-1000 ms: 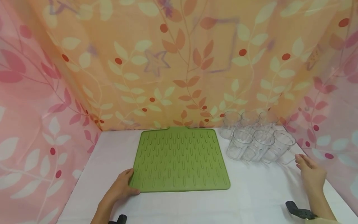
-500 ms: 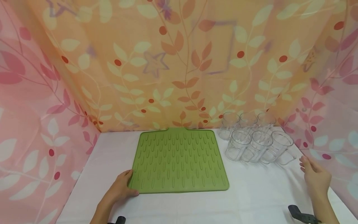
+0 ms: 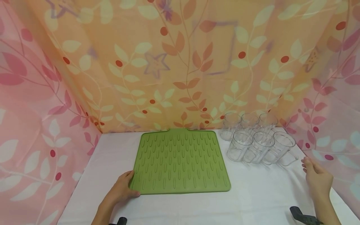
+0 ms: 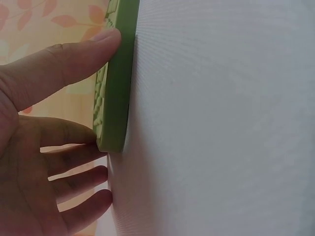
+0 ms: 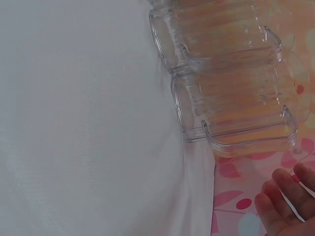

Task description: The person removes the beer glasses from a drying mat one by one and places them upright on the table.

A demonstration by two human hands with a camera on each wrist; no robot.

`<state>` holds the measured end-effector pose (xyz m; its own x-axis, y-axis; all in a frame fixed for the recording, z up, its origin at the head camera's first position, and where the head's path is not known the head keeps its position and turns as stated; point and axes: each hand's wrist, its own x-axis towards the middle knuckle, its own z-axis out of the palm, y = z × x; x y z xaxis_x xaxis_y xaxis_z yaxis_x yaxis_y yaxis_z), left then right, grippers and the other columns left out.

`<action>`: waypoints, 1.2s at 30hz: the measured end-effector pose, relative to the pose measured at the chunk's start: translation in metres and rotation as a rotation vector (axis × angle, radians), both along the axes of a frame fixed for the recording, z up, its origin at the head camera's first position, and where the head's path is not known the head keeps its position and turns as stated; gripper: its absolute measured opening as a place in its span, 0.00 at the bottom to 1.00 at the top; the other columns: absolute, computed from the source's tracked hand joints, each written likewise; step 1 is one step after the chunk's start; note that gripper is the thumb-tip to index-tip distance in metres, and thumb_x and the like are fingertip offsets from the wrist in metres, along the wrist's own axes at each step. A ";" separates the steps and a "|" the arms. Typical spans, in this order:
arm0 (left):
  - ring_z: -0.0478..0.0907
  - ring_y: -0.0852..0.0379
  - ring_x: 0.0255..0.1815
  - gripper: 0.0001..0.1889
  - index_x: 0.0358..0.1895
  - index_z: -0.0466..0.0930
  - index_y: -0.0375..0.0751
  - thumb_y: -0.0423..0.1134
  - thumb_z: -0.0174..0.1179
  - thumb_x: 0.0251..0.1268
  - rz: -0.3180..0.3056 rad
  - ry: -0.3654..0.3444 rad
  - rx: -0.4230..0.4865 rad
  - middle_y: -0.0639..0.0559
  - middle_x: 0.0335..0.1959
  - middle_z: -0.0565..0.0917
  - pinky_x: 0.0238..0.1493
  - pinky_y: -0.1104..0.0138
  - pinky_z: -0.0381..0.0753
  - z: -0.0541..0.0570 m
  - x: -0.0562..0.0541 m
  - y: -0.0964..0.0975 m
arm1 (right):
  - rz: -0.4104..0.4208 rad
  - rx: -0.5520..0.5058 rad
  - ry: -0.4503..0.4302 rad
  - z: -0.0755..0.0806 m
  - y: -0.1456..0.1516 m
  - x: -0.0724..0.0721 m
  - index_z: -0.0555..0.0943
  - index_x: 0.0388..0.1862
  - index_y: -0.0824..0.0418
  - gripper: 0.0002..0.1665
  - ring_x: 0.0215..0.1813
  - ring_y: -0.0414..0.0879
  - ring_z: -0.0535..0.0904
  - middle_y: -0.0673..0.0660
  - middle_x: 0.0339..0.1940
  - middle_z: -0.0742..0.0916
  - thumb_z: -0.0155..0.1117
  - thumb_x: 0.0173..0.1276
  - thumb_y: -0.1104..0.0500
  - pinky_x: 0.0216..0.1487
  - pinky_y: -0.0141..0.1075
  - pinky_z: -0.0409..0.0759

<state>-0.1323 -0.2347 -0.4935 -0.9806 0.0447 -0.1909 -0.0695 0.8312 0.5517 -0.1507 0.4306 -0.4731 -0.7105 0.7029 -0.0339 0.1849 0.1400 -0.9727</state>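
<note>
A green ribbed silicone mat [image 3: 181,162] lies flat on the white-covered table. At its near left corner my left hand [image 3: 122,186] touches it, thumb along the near edge and fingers at the left edge. The left wrist view has the thumb tip and one fingertip against the mat's thick rim [image 4: 120,93], the other fingers spread and nearly straight. Several clear mugs stand in two rows at the back right. Beside the handle of the front right mug [image 3: 284,140], my right hand [image 3: 319,175] hovers apart with loosely bent fingers, holding nothing; the right wrist view shows a gap below that handle [image 5: 256,145].
An orange leaf-patterned cloth [image 3: 157,87] hangs behind the table [image 3: 197,209], and pink patterned cloths [image 3: 31,140] hang at both sides. The mugs stand close together, close to the mat's right edge. Black wrist mounts [image 3: 305,215] show at the bottom.
My right hand has drawn back slightly to the right from the front right mug's handle, leaving a gap. The left hand and the mat stay in place; the head view shifted a little.
</note>
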 end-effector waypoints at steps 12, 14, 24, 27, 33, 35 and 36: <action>0.57 0.26 0.72 0.56 0.70 0.57 0.22 0.43 0.80 0.36 -0.005 -0.005 0.001 0.26 0.70 0.63 0.70 0.37 0.60 0.000 -0.002 -0.001 | -0.006 0.157 -0.159 0.006 -0.007 0.001 0.70 0.69 0.53 0.33 0.63 0.30 0.75 0.32 0.56 0.83 0.52 0.72 0.38 0.64 0.24 0.74; 0.56 0.27 0.72 0.57 0.71 0.57 0.23 0.43 0.80 0.36 -0.002 -0.013 0.005 0.26 0.71 0.62 0.70 0.37 0.60 0.000 -0.002 -0.001 | 0.002 0.236 -0.204 0.009 -0.009 0.002 0.68 0.71 0.51 0.34 0.72 0.37 0.68 0.44 0.69 0.75 0.50 0.72 0.37 0.68 0.25 0.69; 0.56 0.27 0.72 0.56 0.71 0.56 0.23 0.43 0.79 0.38 -0.005 -0.016 0.004 0.27 0.72 0.61 0.70 0.37 0.60 -0.001 -0.004 -0.003 | 0.207 0.593 -0.036 0.036 -0.034 0.002 0.62 0.74 0.64 0.35 0.72 0.73 0.60 0.72 0.73 0.66 0.52 0.75 0.48 0.73 0.64 0.57; 0.55 0.27 0.73 0.57 0.72 0.56 0.23 0.43 0.79 0.38 -0.003 -0.022 0.005 0.27 0.72 0.60 0.70 0.37 0.59 -0.001 -0.004 -0.004 | 0.258 0.688 0.054 0.043 -0.045 0.000 0.62 0.73 0.68 0.36 0.71 0.77 0.59 0.78 0.70 0.67 0.55 0.73 0.51 0.70 0.71 0.52; 0.55 0.26 0.73 0.57 0.72 0.55 0.24 0.43 0.79 0.38 0.000 -0.026 0.010 0.26 0.73 0.58 0.70 0.37 0.59 0.000 -0.005 -0.004 | 0.349 0.833 0.177 0.053 -0.067 -0.006 0.61 0.72 0.72 0.40 0.68 0.79 0.59 0.82 0.66 0.68 0.61 0.70 0.52 0.71 0.72 0.50; 0.55 0.26 0.73 0.57 0.72 0.55 0.23 0.43 0.79 0.39 -0.002 -0.024 0.021 0.26 0.73 0.58 0.70 0.37 0.59 0.001 -0.006 -0.004 | 0.381 0.856 0.187 0.055 -0.076 -0.008 0.60 0.73 0.71 0.41 0.69 0.79 0.58 0.81 0.67 0.67 0.61 0.70 0.51 0.70 0.72 0.49; 0.55 0.26 0.73 0.56 0.72 0.55 0.23 0.43 0.78 0.40 -0.003 -0.020 0.028 0.26 0.73 0.58 0.70 0.37 0.59 0.001 -0.006 -0.004 | 0.396 0.860 0.193 0.055 -0.080 -0.009 0.59 0.74 0.70 0.42 0.69 0.78 0.58 0.80 0.68 0.66 0.62 0.70 0.51 0.70 0.73 0.49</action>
<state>-0.1380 -0.2386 -0.4923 -0.9764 0.0538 -0.2091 -0.0779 0.8155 0.5735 -0.1599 0.3506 -0.4176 -0.8409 0.1411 0.5225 -0.1812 0.8363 -0.5175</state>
